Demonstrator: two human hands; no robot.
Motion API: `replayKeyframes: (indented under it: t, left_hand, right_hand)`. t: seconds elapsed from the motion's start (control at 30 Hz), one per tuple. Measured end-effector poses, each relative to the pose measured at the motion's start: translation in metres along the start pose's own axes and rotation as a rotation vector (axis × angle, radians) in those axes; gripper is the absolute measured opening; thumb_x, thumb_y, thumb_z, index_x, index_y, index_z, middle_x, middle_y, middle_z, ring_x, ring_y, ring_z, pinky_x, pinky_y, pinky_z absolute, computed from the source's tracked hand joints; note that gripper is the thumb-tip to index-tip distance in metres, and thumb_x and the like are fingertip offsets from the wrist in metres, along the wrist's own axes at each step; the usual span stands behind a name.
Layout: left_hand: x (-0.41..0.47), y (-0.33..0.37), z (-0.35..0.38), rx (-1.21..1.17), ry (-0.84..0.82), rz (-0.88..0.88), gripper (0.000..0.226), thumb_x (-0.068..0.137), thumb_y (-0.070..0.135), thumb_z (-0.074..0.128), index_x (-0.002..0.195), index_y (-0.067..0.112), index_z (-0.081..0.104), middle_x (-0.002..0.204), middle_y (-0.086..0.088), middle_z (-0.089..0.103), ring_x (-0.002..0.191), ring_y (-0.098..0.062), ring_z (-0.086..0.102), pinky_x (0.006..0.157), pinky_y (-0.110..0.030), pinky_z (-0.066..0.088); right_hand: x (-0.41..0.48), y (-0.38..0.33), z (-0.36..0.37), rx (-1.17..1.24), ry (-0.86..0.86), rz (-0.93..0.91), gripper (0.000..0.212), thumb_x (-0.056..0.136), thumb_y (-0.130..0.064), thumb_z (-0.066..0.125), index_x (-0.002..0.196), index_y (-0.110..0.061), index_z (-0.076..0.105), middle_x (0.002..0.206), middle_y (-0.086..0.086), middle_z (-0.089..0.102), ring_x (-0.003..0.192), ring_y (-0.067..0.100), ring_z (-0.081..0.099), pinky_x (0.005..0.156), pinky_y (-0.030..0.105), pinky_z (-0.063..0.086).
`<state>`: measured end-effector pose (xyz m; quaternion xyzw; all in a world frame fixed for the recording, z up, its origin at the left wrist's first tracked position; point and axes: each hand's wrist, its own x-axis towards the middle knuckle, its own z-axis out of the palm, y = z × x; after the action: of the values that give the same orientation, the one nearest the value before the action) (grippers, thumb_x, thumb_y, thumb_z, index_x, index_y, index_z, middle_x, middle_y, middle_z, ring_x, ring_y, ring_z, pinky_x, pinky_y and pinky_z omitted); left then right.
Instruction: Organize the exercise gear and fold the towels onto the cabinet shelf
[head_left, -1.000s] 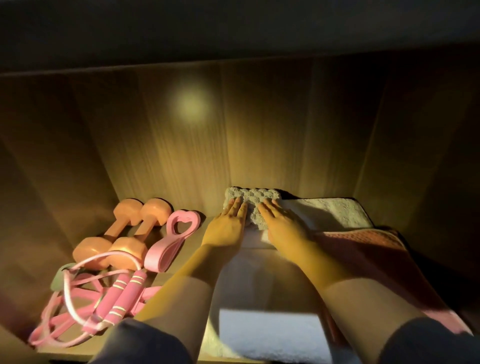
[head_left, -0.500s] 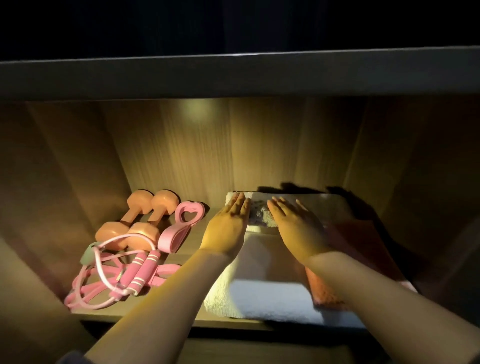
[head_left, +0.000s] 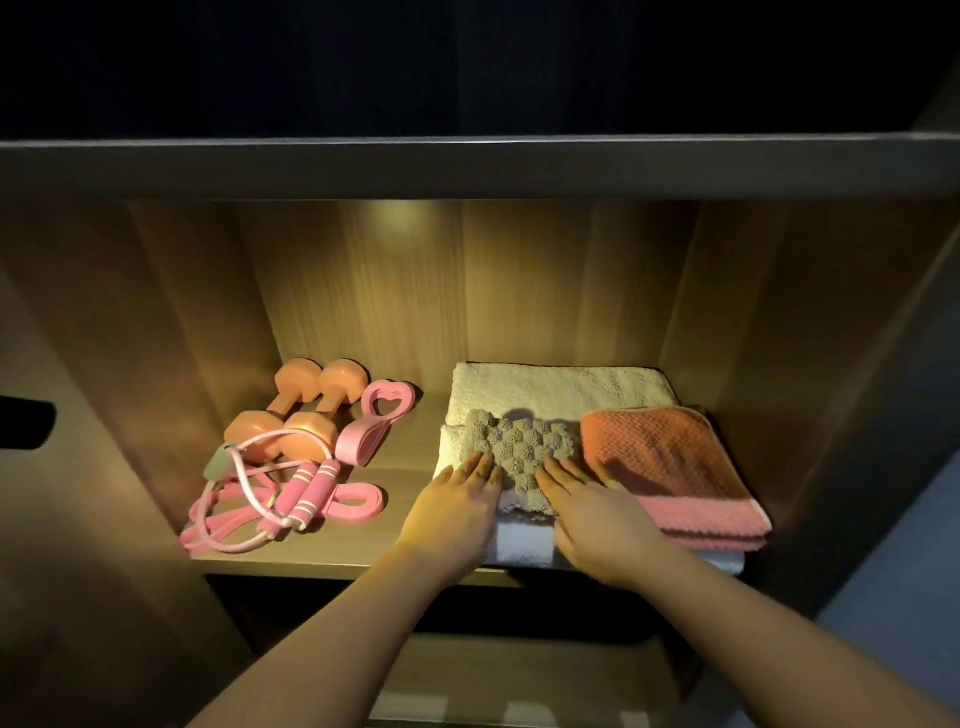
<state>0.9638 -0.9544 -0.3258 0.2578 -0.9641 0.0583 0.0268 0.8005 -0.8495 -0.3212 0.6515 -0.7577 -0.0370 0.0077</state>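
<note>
Our left hand (head_left: 457, 506) and right hand (head_left: 597, 519) lie flat with straight fingers and hold nothing. The bumpy grey towel (head_left: 524, 447) sits between their fingertips, on top of the big white towel (head_left: 556, 389). The orange towel (head_left: 660, 457) lies just right of our right hand. The dumbbells (head_left: 296, 410) and jump rope (head_left: 275, 493) are well to the left of our left hand, on the same shelf (head_left: 322, 551). We think this step is patting the grey towel neat. We should press softly, move both hands evenly, and not bump the orange towel.
</note>
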Motion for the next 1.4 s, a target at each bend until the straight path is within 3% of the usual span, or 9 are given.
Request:
replayKeyframes:
  t: [0.13, 0.2, 0.37, 0.6, 0.87, 1.0, 1.13, 1.17, 1.4]
  left_hand:
    - [0.018, 0.011, -0.019, -0.145, 0.175, -0.053, 0.062, 0.091, 0.037, 0.021, 0.140, 0.009, 0.049, 0.152, -0.011, 0.042, 0.144, -0.024, 0.030, 0.120, -0.037, 0.010]
    - [0.035, 0.018, -0.020, -0.175, 0.131, -0.072, 0.060, 0.098, 0.036, 0.021, 0.148, 0.007, 0.038, 0.160, -0.013, 0.025, 0.150, -0.025, 0.015, 0.122, -0.037, 0.002]
    - [0.068, 0.025, 0.002, -0.119, -0.103, -0.107, 0.068, 0.098, 0.061, 0.020, 0.156, 0.033, -0.003, 0.163, -0.008, -0.013, 0.149, -0.031, -0.016, 0.120, -0.045, -0.010]
    - [0.080, 0.025, 0.040, -0.049, -0.123, -0.203, 0.073, 0.081, 0.080, -0.005, 0.144, 0.050, -0.026, 0.159, -0.011, -0.024, 0.145, -0.041, -0.022, 0.115, -0.060, -0.013]
    - [0.082, 0.024, 0.033, -0.017, -0.201, -0.191, 0.074, 0.081, 0.080, -0.005, 0.146, 0.048, -0.024, 0.161, -0.011, -0.020, 0.146, -0.039, -0.020, 0.114, -0.060, -0.016]
    - [0.065, 0.031, 0.025, -0.055, -0.045, -0.141, 0.083, 0.078, 0.079, -0.010, 0.152, 0.042, -0.013, 0.162, -0.008, -0.018, 0.148, -0.032, -0.021, 0.114, -0.059, -0.015]
    - [0.043, 0.038, 0.027, -0.055, -0.007, -0.082, 0.077, 0.086, 0.076, -0.002, 0.154, 0.039, -0.005, 0.162, -0.009, -0.014, 0.147, -0.027, -0.020, 0.117, -0.055, -0.014]
    - [0.039, 0.038, 0.025, -0.047, -0.015, -0.084, 0.075, 0.089, 0.074, 0.003, 0.155, 0.038, -0.003, 0.162, -0.009, -0.011, 0.148, -0.028, -0.016, 0.118, -0.054, -0.012]
    - [0.010, 0.029, 0.001, -0.064, -0.050, -0.123, 0.067, 0.097, 0.065, 0.015, 0.156, 0.035, 0.008, 0.165, -0.007, 0.001, 0.151, -0.026, -0.004, 0.119, -0.057, -0.004]
  right_hand:
    - [-0.001, 0.028, -0.013, 0.235, 0.072, 0.164, 0.057, 0.099, -0.038, 0.027, 0.155, -0.026, 0.024, 0.163, -0.005, 0.016, 0.150, 0.019, 0.014, 0.119, 0.042, 0.024]
    - [0.001, 0.048, -0.012, 0.281, 0.011, 0.281, 0.056, 0.102, -0.039, 0.023, 0.156, -0.030, 0.013, 0.164, -0.004, 0.007, 0.151, 0.021, 0.010, 0.119, 0.044, 0.023]
    - [0.011, 0.074, 0.012, 0.259, -0.160, 0.426, 0.058, 0.101, -0.055, 0.014, 0.152, -0.042, -0.013, 0.156, -0.013, -0.031, 0.141, 0.027, -0.035, 0.115, 0.061, -0.014]
    - [0.019, 0.081, 0.042, 0.256, -0.177, 0.480, 0.055, 0.091, -0.070, 0.002, 0.101, -0.063, -0.051, 0.138, -0.020, -0.052, 0.135, 0.024, -0.044, 0.105, 0.065, -0.025]
    - [0.017, 0.081, 0.038, 0.236, -0.206, 0.455, 0.059, 0.095, -0.066, 0.006, 0.135, -0.052, -0.035, 0.146, -0.019, -0.044, 0.138, 0.024, -0.041, 0.104, 0.063, -0.026]
    - [0.007, 0.075, 0.029, 0.191, -0.105, 0.415, 0.063, 0.096, -0.063, 0.010, 0.143, -0.045, -0.027, 0.150, -0.012, -0.040, 0.136, 0.026, -0.042, 0.104, 0.063, -0.028]
    - [-0.010, 0.062, 0.027, 0.154, -0.032, 0.389, 0.066, 0.097, -0.060, 0.011, 0.148, -0.028, 0.039, 0.162, 0.007, 0.017, 0.150, 0.035, 0.003, 0.110, 0.066, -0.014]
    - [-0.013, 0.059, 0.024, 0.162, -0.046, 0.392, 0.066, 0.098, -0.060, 0.011, 0.146, -0.027, 0.043, 0.162, 0.007, 0.021, 0.150, 0.034, 0.007, 0.111, 0.067, -0.014]
    - [-0.029, 0.039, 0.004, 0.178, -0.025, 0.336, 0.058, 0.100, -0.054, 0.019, 0.152, -0.029, 0.026, 0.161, 0.005, 0.022, 0.142, 0.030, 0.032, 0.116, 0.061, 0.012]
